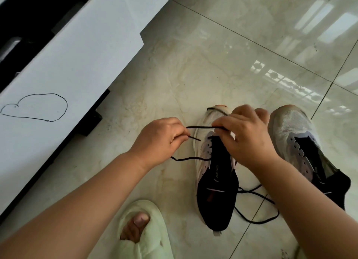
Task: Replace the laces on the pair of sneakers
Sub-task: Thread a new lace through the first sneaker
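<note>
Lace tip in the left hand, eyelets just to its right

Left hand [158, 140] pinches the black lace [199, 127] near its stiff tip, which pokes rightward toward the near sneaker [215, 181]; right hand [244, 136] is curled over that shoe's front eyelet row, pinching the same lace where it crosses the toe end. The strand runs almost level between the two hands, crosswise to the shoe's long axis, which points away from the person. So the left hand is the nearer one to feed the tip across into the left-side eyelets, I'd say. The second sneaker [302, 140] sits just beside, unlaced, with more black lace slack looping on the floor between the heels
</note>
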`<act>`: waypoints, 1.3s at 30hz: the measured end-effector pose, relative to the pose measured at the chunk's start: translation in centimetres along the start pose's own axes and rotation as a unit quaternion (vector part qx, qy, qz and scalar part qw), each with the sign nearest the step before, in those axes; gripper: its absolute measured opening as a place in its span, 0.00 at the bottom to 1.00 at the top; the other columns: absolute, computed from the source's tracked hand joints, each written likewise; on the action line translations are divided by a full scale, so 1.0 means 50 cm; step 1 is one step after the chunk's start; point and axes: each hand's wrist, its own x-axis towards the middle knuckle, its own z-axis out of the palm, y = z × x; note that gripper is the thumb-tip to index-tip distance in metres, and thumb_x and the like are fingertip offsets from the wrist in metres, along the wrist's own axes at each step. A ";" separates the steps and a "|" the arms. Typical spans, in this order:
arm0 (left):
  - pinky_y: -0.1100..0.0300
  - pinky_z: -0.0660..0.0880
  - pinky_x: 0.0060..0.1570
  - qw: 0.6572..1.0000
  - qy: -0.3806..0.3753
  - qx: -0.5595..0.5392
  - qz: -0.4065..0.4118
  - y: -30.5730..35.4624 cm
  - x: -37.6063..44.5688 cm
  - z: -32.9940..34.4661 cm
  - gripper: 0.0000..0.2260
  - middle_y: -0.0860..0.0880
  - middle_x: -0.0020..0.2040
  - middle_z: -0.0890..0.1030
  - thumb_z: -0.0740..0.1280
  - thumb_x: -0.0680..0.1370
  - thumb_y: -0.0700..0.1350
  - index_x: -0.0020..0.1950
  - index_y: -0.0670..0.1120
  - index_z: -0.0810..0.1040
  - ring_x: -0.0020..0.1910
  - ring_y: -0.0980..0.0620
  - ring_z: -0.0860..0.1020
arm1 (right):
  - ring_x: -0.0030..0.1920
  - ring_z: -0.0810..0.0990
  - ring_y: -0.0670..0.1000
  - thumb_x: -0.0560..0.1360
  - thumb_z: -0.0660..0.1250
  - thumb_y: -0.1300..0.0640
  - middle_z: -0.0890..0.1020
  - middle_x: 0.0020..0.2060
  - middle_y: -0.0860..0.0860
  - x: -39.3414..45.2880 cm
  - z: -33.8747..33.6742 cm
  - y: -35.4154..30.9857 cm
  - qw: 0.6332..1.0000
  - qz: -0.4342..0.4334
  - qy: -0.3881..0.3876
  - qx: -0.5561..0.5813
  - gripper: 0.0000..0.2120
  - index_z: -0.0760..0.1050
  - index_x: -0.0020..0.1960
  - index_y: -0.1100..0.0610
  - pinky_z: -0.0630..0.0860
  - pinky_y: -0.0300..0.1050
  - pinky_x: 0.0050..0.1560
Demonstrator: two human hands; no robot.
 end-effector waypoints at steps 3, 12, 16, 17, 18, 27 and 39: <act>0.75 0.64 0.38 1.000 0.007 0.003 0.005 0.010 0.014 0.001 0.06 0.55 0.46 0.79 0.67 0.76 0.46 0.49 0.49 0.83 0.40 0.62 0.71 | 0.44 0.79 0.58 0.74 0.67 0.62 0.84 0.41 0.52 0.043 0.000 0.009 0.999 0.037 -0.013 0.028 0.07 0.82 0.49 0.57 0.72 0.51 0.46; 0.59 0.63 0.53 0.994 0.066 0.048 0.075 0.014 0.016 0.010 0.09 0.50 0.53 0.78 0.73 0.71 0.44 0.32 0.43 0.79 0.52 0.52 0.70 | 0.44 0.77 0.55 0.72 0.69 0.65 0.82 0.39 0.49 0.018 0.010 0.000 0.999 0.033 0.030 0.028 0.06 0.80 0.48 0.59 0.61 0.46 0.48; 0.55 0.60 0.56 0.973 0.097 0.089 0.189 0.029 0.008 0.014 0.09 0.51 0.53 0.81 0.68 0.69 0.41 0.28 0.44 0.74 0.55 0.50 0.70 | 0.35 0.74 0.51 0.70 0.61 0.69 0.75 0.37 0.46 -0.027 0.013 -0.021 0.994 0.036 -0.007 0.108 0.08 0.74 0.42 0.57 0.65 0.52 0.49; 0.55 0.60 0.56 0.966 0.103 0.094 0.216 0.033 0.006 0.016 0.09 0.51 0.53 0.81 0.67 0.69 0.41 0.29 0.44 0.74 0.56 0.50 0.70 | 0.36 0.74 0.51 0.68 0.60 0.68 0.75 0.37 0.47 -0.036 0.014 -0.023 0.994 0.038 -0.015 0.098 0.09 0.75 0.40 0.56 0.63 0.51 0.48; 0.55 0.60 0.56 0.960 0.112 0.098 0.237 0.038 0.003 0.018 0.09 0.51 0.54 0.81 0.67 0.69 0.41 0.29 0.45 0.74 0.56 0.50 0.70 | 0.39 0.75 0.52 0.66 0.60 0.67 0.76 0.38 0.48 -0.042 0.015 -0.024 0.995 0.046 -0.020 0.083 0.10 0.77 0.38 0.55 0.60 0.49 0.47; 0.42 0.61 0.62 0.977 0.034 0.126 0.168 0.009 -0.003 0.032 0.08 0.55 0.29 0.76 0.68 0.74 0.49 0.37 0.47 0.80 0.41 0.51 0.77 | 0.48 0.71 0.54 0.68 0.73 0.57 0.74 0.41 0.49 -0.054 0.032 -0.029 0.987 0.157 -0.034 0.014 0.01 0.83 0.39 0.53 0.49 0.41 0.47; 0.61 0.65 0.32 0.993 0.016 0.055 0.099 0.040 0.020 0.041 0.05 0.48 0.30 0.72 0.71 0.70 0.38 0.34 0.40 0.80 0.26 0.49 0.70 | 0.42 0.72 0.57 0.67 0.74 0.64 0.70 0.37 0.49 -0.050 0.048 -0.031 0.985 0.143 -0.009 0.098 0.05 0.84 0.42 0.59 0.68 0.46 0.41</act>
